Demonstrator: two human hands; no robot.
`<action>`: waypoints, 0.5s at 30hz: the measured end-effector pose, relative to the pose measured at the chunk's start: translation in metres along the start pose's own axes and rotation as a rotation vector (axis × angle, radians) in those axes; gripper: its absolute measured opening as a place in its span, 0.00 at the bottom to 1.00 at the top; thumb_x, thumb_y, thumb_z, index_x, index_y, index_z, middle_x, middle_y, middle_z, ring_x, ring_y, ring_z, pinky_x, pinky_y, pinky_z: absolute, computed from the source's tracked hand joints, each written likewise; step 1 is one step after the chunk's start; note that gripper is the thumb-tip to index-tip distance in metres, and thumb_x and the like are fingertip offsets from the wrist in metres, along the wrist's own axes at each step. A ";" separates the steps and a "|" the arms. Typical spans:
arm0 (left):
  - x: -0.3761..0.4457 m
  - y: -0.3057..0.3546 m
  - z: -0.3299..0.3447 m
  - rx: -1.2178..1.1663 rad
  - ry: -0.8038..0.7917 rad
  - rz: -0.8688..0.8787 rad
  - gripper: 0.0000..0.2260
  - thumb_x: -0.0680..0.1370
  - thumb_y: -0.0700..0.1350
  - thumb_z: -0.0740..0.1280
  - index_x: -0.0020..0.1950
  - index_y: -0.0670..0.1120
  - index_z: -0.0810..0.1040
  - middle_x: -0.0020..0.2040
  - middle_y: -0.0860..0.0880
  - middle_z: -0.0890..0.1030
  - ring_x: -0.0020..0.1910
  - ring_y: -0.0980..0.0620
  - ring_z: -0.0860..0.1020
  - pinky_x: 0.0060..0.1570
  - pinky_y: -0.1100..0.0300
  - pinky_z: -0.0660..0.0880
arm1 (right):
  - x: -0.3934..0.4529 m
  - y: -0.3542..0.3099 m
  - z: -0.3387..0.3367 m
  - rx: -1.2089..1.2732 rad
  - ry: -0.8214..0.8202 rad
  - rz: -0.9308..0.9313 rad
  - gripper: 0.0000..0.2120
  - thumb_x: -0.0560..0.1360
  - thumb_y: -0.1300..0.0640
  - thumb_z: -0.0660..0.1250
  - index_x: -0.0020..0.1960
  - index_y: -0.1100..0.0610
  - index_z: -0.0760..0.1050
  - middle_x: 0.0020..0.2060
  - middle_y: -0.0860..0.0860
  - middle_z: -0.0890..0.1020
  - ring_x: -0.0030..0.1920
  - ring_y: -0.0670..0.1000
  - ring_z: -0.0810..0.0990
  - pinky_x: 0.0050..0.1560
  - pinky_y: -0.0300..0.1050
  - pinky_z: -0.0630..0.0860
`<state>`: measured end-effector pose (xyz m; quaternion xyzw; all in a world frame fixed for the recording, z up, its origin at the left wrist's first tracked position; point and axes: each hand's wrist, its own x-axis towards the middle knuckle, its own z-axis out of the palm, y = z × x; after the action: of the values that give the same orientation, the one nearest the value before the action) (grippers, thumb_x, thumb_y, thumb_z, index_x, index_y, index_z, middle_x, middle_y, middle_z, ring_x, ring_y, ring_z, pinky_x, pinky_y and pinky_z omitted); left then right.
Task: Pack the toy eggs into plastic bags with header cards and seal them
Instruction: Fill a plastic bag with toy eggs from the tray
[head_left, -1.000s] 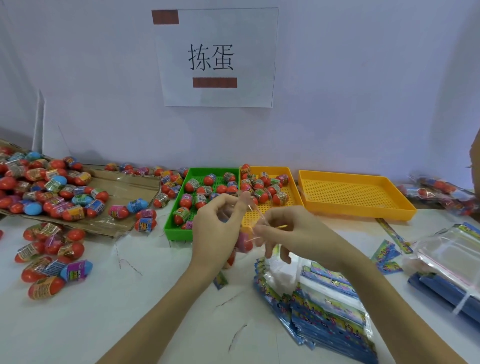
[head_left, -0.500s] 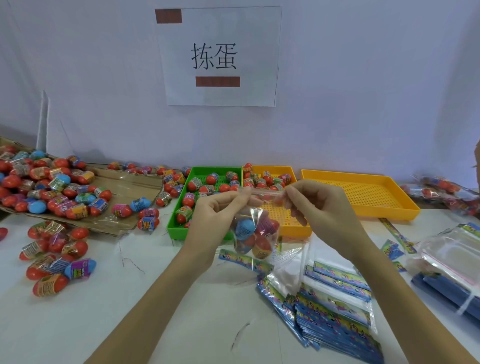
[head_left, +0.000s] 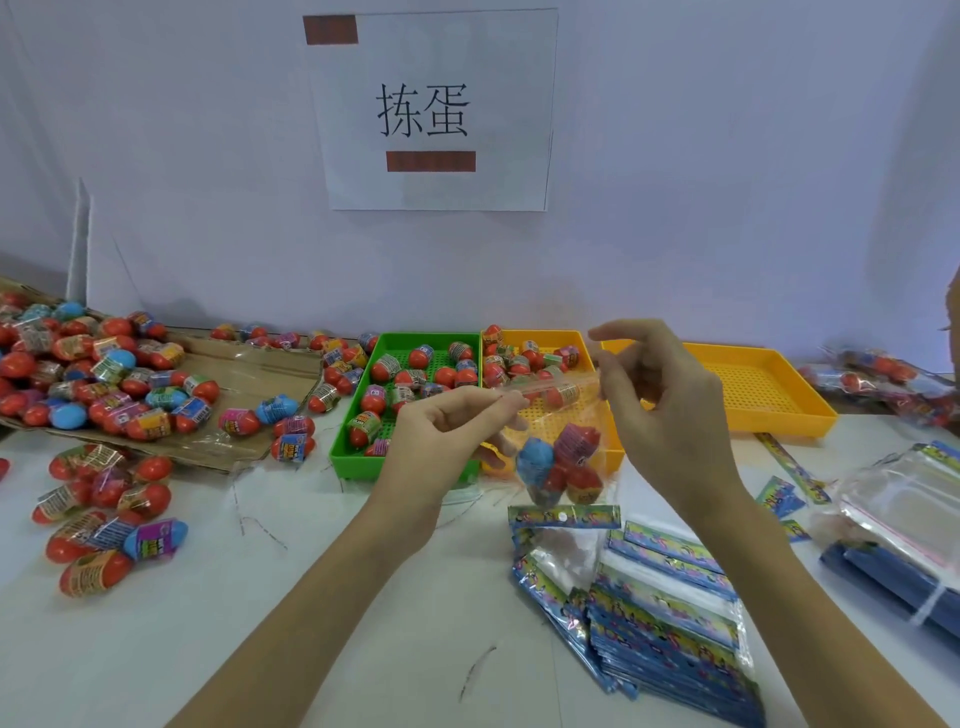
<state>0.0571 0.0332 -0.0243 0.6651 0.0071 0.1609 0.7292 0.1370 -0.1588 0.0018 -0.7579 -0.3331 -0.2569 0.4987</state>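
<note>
A clear plastic bag (head_left: 563, 457) with several toy eggs inside hangs upside down between my hands, its printed header card (head_left: 563, 517) at the bottom. My left hand (head_left: 447, 436) pinches the bag's top strip at its left end. My right hand (head_left: 665, 410) pinches the right end of the same strip, its upper fingers spread. Loose eggs lie in a green tray (head_left: 358, 447) and a small yellow tray (head_left: 613, 452) right behind the bag.
A stack of empty header-card bags (head_left: 670, 623) lies under my right forearm. Egg piles sit on cardboard (head_left: 249, 374) and on the table at left (head_left: 104, 514). A large yellow tray (head_left: 753, 395), filled bags (head_left: 883, 379) and more clear bags (head_left: 904, 499) are at right.
The filled bag came up from the table and now hangs stretched between both hands. My hands have moved apart along its top strip, the right hand sliding rightward.
</note>
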 end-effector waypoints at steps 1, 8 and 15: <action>0.001 -0.002 0.000 -0.005 -0.026 -0.038 0.12 0.73 0.52 0.75 0.49 0.44 0.88 0.47 0.43 0.87 0.39 0.49 0.82 0.40 0.57 0.82 | -0.001 0.003 0.001 -0.032 -0.012 0.029 0.07 0.82 0.63 0.66 0.59 0.55 0.77 0.32 0.51 0.76 0.33 0.50 0.77 0.34 0.42 0.72; 0.001 -0.010 0.003 0.096 -0.006 -0.049 0.07 0.81 0.44 0.70 0.52 0.43 0.87 0.46 0.45 0.87 0.41 0.49 0.82 0.48 0.49 0.82 | -0.008 -0.002 0.010 -0.293 0.077 -0.224 0.05 0.82 0.64 0.67 0.55 0.60 0.82 0.49 0.54 0.80 0.50 0.53 0.79 0.51 0.45 0.77; -0.002 -0.011 0.006 0.113 0.000 0.021 0.12 0.84 0.47 0.66 0.49 0.44 0.86 0.42 0.46 0.84 0.40 0.47 0.80 0.45 0.48 0.81 | -0.016 -0.002 0.026 -0.325 -0.115 -0.376 0.06 0.78 0.59 0.74 0.53 0.58 0.85 0.50 0.53 0.85 0.53 0.56 0.82 0.54 0.55 0.79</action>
<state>0.0593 0.0260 -0.0346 0.7051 0.0094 0.1679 0.6889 0.1267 -0.1376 -0.0183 -0.7661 -0.4504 -0.3517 0.2942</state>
